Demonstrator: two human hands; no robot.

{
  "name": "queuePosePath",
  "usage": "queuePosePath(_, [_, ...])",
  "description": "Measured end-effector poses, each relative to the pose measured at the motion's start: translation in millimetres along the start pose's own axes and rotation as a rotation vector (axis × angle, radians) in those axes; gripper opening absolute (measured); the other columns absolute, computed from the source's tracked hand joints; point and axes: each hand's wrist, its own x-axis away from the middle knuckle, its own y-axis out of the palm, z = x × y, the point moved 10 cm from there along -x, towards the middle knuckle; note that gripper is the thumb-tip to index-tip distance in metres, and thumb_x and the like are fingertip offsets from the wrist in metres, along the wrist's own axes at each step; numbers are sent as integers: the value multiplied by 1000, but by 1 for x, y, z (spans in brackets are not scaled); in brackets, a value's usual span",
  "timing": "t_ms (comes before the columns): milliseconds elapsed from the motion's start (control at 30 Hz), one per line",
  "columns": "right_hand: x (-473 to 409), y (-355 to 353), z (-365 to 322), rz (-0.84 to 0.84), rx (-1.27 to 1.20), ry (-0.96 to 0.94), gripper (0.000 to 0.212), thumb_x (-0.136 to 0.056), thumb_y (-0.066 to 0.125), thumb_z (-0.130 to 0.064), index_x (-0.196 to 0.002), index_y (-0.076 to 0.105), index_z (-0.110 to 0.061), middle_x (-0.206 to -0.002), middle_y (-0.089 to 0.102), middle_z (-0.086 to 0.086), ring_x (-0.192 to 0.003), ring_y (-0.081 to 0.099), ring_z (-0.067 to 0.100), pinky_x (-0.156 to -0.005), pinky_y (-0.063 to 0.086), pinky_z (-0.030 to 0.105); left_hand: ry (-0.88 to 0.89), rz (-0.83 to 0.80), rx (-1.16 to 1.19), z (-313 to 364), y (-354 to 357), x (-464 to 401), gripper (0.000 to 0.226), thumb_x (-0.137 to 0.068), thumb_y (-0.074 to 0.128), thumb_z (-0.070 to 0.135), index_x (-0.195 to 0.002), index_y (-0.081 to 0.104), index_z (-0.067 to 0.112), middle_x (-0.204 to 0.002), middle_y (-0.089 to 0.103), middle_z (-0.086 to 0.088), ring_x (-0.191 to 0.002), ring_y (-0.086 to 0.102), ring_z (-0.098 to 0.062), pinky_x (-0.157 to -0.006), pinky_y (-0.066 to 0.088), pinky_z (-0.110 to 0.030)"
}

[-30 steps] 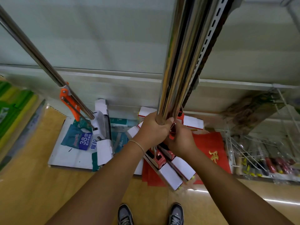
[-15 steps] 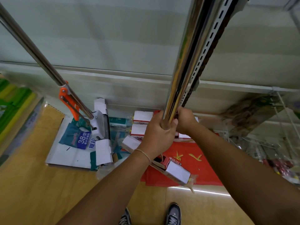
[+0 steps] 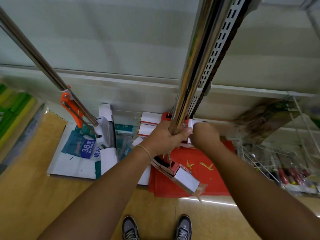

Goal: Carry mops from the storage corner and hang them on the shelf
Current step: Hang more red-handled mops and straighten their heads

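Observation:
My left hand (image 3: pixel 164 137) grips a bundle of shiny steel mop poles (image 3: pixel 192 66) that stands upright in front of the shelf's slotted upright (image 3: pixel 214 54). My right hand (image 3: pixel 206 135) is just right of the poles, blurred, with its fingers toward my left hand; its hold is unclear. Below my left hand a red-and-white packaged mop head (image 3: pixel 185 175) sticks out at a slant. Two more white-ended heads (image 3: pixel 149 123) lie against the shelf base. At the left leans another mop (image 3: pixel 43 66) with an orange lever (image 3: pixel 71 108) and a white head (image 3: pixel 107 134).
Red sheets (image 3: pixel 199 186) and a flat printed pack (image 3: pixel 78 149) lie on the yellow floor by the shelf base. A wire basket with red-handled tools (image 3: pixel 287 174) sits at the right, green packs (image 3: pixel 12 108) at the left. My shoes (image 3: pixel 155 227) are at the bottom.
The pole bundle has shifted right toward the slotted upright, and the mop heads now rest nearer the shelf base. My right hand has come from behind the poles to their right side.

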Motion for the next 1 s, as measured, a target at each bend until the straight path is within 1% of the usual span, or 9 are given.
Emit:
queuePosePath(67, [22,43,-14,-126,-164,-106,20,-85,60,-20,-102,65,-12,-102,68,8,-96,66,27,-72,52,32,-8,73,8,0,-2,-4,51,-94,60,35,-62,48,-3,-62,50,-29,-54,52,-25,-64,50,-42])
queuePosePath(133, [50,80,-42,-290,-458,-264,53,-75,70,-24,-126,58,-17,-119,66,1,-105,63,22,-86,54,36,-9,146,3,2,-3,-7,55,-94,59,36,-67,47,-10,-65,50,-31,-57,51,-31,-64,48,-41])
queuePosePath(200, [58,91,-53,-288,-633,-305,72,-67,77,-33,-133,51,-20,-124,63,-4,-109,61,17,-88,54,36,-4,218,4,5,-5,-7,54,-94,59,36,-68,49,-11,-64,52,-29,-59,53,-29,-62,47,-37])
queuePosePath(267, [50,86,-54,-194,-684,-313,59,-73,74,-35,-126,56,-18,-117,67,-1,-103,64,18,-80,52,33,-18,286,34,6,-6,-7,51,-94,60,35,-66,49,-6,-60,50,-23,-55,51,-21,-55,44,-25])
queuePosePath(433, [28,82,-36,-54,-510,-230,20,-84,56,2,-101,67,0,-94,71,20,-86,65,35,-64,34,26,-82,488,154,-1,-4,-11,37,-92,61,41,-78,64,7,-69,64,-9,-64,58,-5,-56,43,-7])
queuePosePath(567, [18,72,-19,-22,-393,-141,18,-83,55,-4,-94,68,-4,-95,69,18,-88,65,38,-62,36,30,-69,471,153,6,7,-21,32,-91,59,48,-80,64,19,-78,68,-9,-70,62,-2,-68,53,-17])
queuePosePath(700, [19,59,-13,37,-420,-144,22,-84,50,-12,-95,66,-1,-90,68,19,-84,64,38,-58,32,27,-100,414,139,9,12,-35,30,-89,60,49,-72,59,25,-71,65,-1,-77,68,-16,-78,57,-37])
queuePosePath(833, [25,19,-19,147,-549,-153,20,-88,59,-17,-101,66,-4,-92,69,12,-83,63,29,-50,21,13,-139,433,118,12,12,-36,27,-85,63,55,-76,63,29,-79,71,1,-83,69,-15,-84,56,-35])
queuePosePath(1000, [42,-16,-35,232,-678,-182,24,-88,63,-16,-110,66,-7,-102,71,12,-93,64,29,-51,30,8,-121,339,-145,27,-3,-33,41,-74,69,64,-82,65,24,-82,71,4,-83,69,-12,-80,56,-32])
